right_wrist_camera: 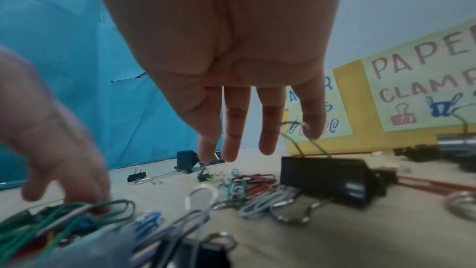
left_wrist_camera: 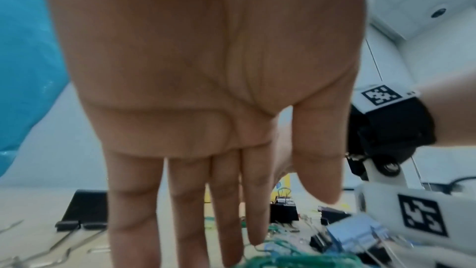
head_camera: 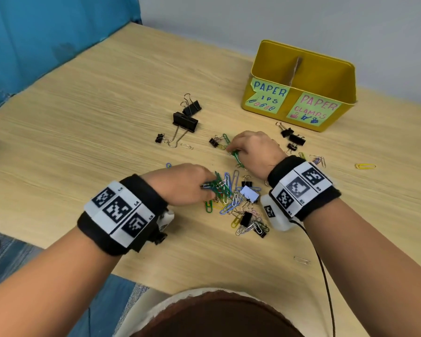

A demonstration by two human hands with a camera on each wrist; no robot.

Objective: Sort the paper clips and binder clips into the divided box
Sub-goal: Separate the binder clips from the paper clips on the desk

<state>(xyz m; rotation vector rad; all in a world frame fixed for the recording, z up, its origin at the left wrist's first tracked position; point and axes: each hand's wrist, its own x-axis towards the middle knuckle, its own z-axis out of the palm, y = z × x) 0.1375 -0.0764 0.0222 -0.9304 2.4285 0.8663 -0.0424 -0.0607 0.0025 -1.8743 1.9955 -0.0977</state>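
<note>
Both hands (head_camera: 182, 184) over clip pile (head_camera: 238, 203).

Clip pile (head_camera: 238, 203) on table (head_camera: 107, 105), box (head_camera: 299, 86) behind.

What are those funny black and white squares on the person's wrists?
Each bare wrist wears a black band with white tiles printed with black square codes. A small white camera box sits under the right wrist, and a thin dark cable trails back from it.

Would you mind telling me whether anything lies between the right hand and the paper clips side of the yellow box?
Nothing visible blocks it. Between the right hand and the yellow box the wooden table carries only a few small black binder clips, lying flat off to the right, low enough to pass over.
</note>
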